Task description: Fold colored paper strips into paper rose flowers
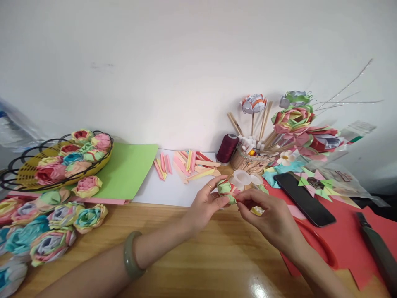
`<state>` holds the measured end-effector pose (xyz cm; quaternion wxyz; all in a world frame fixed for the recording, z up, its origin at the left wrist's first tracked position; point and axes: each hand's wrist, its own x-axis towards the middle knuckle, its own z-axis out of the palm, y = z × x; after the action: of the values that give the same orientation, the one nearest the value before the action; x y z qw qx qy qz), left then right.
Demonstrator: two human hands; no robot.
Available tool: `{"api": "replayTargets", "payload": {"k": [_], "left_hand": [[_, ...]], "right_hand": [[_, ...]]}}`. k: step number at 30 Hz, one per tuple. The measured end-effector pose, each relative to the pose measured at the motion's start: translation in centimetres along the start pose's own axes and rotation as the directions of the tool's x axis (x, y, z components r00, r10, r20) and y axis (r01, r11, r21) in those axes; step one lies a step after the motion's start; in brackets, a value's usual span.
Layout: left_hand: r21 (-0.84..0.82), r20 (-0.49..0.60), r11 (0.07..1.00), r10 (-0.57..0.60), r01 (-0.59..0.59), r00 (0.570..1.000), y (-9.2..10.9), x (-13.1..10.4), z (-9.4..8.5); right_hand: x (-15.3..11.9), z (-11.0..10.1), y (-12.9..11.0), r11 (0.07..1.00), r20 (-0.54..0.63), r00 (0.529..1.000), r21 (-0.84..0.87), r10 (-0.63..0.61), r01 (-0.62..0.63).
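Observation:
A small folded paper flower (224, 187), green with red and pink, is held up over the table between both hands. My left hand (207, 203) grips it from the left, thumb below and fingers behind. From the right, the thumb and fingertips of my right hand (266, 211) pinch its lower right edge. Just behind the flower are small round whitish containers (242, 177). Folded paper strips (189, 163) in pink, yellow and orange lie on a white sheet (151, 188) beyond my left hand.
Finished paper flowers fill a yellow basket (23, 176) and lie beside it at left. A thread spool (227, 148) and a wooden holder (248, 160) with paper flowers stand at the back. At right are a phone (305, 198), red paper (347, 240) and a red scissors handle (328, 250).

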<state>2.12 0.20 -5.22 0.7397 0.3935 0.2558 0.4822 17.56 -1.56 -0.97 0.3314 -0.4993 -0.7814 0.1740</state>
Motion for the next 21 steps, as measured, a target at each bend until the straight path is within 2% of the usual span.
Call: {"api": "replayTargets", "payload": {"k": [4,8,17,21], "left_hand": [[0.008,-0.002,1.0,-0.017,0.017,1.0,-0.01,0.0,-0.09],[0.009,-0.004,1.0,-0.017,0.017,1.0,-0.02,-0.02,-0.13],[-0.014,-0.009,1.0,-0.026,0.025,1.0,0.02,0.05,-0.12],[-0.029,-0.006,0.999,-0.031,0.03,1.0,-0.01,0.07,-0.2]], "right_hand": [[-0.06,-0.14,0.0,0.998,-0.004,0.999,-0.038,-0.049,0.049],[-0.04,-0.27,0.0,0.999,0.014,0.999,0.003,-0.032,0.032],[0.26,-0.49,0.02,0.968,0.125,0.985,0.21,0.116,-0.14],[0.43,-0.69,0.04,0.936,0.174,0.975,0.297,0.142,-0.189]]}}
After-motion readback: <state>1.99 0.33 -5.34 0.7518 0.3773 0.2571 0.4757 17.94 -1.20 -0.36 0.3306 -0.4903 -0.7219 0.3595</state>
